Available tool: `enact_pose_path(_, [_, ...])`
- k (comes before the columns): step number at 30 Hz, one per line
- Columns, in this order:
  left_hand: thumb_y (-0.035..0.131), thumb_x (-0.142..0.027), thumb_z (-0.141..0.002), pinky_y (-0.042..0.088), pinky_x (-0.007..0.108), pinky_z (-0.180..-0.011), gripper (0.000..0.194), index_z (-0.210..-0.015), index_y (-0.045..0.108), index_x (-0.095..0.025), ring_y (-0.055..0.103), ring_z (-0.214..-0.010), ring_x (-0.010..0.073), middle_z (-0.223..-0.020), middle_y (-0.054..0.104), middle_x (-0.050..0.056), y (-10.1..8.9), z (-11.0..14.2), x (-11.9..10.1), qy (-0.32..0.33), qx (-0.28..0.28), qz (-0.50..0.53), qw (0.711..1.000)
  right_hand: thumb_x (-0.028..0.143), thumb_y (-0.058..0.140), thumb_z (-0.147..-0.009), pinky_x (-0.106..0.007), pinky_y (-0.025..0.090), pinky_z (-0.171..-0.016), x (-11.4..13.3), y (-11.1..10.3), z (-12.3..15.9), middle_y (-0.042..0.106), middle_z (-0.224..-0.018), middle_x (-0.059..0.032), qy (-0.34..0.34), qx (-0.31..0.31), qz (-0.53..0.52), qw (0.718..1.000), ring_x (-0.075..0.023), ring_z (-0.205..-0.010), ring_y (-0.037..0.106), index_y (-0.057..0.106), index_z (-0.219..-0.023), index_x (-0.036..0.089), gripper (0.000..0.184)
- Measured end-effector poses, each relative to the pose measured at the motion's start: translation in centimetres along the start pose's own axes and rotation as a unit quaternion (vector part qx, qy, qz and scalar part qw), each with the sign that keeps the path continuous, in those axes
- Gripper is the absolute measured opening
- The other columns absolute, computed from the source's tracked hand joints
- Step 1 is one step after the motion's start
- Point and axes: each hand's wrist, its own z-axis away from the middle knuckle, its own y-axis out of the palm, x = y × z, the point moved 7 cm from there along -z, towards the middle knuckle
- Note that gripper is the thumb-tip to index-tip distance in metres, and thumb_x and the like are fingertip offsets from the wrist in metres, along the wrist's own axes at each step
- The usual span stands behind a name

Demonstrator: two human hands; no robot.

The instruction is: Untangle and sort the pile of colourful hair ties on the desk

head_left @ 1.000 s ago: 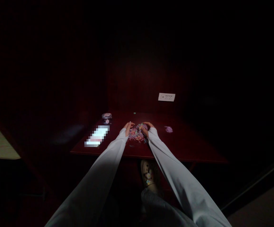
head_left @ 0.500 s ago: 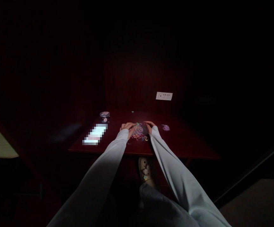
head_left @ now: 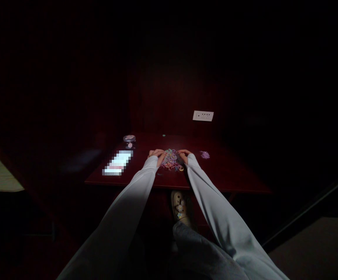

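Observation:
A loose heap of small pastel loops that look like hair ties (head_left: 170, 160) lies on the dark red table (head_left: 224, 175). At the heap's left edge is my left hand (head_left: 156, 154), its fingers bent and pressed together; whatever is between the fingertips is too small to make out. My right hand (head_left: 184, 156) is on the opposite edge, thumb and fingers drawn together, with any held thing hidden. A smaller heap of purple loops (head_left: 205, 155) lies apart, to the right of my right hand.
On the left side stand a clear round container (head_left: 129, 140) and a bright blurred-out rectangle (head_left: 118, 163). One small green loop (head_left: 163, 135) lies near the back wall. A white socket panel (head_left: 203, 116) is on that wall. Below the table's front edge shows a shoe (head_left: 180, 206).
My right hand's fingers have drawn closer together at the heap's edge. My left hand has moved slightly left, off the top of the loops. The whole view has shifted a little.

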Motion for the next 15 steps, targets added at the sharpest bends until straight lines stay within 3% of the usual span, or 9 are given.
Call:
enact_pose_path(5, [0.061,-0.032,-0.099,0.049,0.033,-0.106,0.024,-0.086,0.081,-0.026,0.065,-0.111,0.0233,-0.105,0.079,0.003,-0.4,-0.8,0.6,-0.042,-0.03,0.035,0.998,0.07,0.07,-0.071,-0.028,0.048,-0.062,-0.1,-0.1,0.0,0.067,-0.066,-0.0026,0.005,-0.001,-0.005,1.0,-0.017,-0.066,0.06,0.063,-0.067,0.022,0.049])
enact_pose_path(11, [0.048,-0.039,-0.104,0.047,0.039,-0.109,0.042,-0.082,0.081,-0.026,0.067,-0.109,0.0254,-0.101,0.08,0.004,-1.6,-1.5,1.9,-0.078,-0.076,0.069,0.992,0.07,0.079,-0.064,-0.025,0.023,-0.048,-0.1,0.6,0.4,0.039,-0.046,0.0087,0.008,0.017,0.021,1.0,-0.0096,-0.047,0.033,0.064,-0.074,0.023,0.051])
enact_pose_path(15, [0.046,-0.039,-0.104,0.047,0.04,-0.109,0.043,-0.082,0.08,-0.025,0.067,-0.11,0.0263,-0.104,0.08,0.005,-1.9,-1.6,2.4,-0.093,-0.078,0.081,0.989,0.067,0.085,-0.058,-0.025,0.016,-0.048,-0.3,1.2,0.6,0.033,-0.045,0.0111,0.006,0.055,0.042,0.998,-0.0079,-0.046,0.025,0.063,-0.073,0.023,0.051])
